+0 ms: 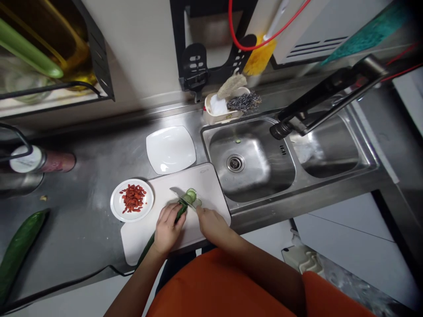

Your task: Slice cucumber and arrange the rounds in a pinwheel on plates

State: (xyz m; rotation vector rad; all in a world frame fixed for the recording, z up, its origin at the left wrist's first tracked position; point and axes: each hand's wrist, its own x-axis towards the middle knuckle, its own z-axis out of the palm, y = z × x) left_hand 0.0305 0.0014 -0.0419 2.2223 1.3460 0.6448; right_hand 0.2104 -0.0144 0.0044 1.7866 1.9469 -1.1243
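My left hand [169,226] is wrapped over a dark green cucumber [146,252] that lies slantwise across the white cutting board [201,185]. In my right hand [213,225] is the handle of a knife [178,192], mostly hidden by my fingers. Its blade crosses the cucumber's cut end, just beyond my left fingertips. A few pale green cucumber slices [191,193] lie by the blade. Resting at the board's left edge is a round white plate [115,204] of small red dried berries. Behind the board sits a square white plate [171,149] with nothing on it.
A steel sink [214,185] with a black faucet [307,101] adjoins the board on the right. Another cucumber [21,246] lies far left, near a pink-labelled can [57,161]. Behind the sink stands a sponge holder [221,116]. A shelf with bottles [95,57] juts out upper left.
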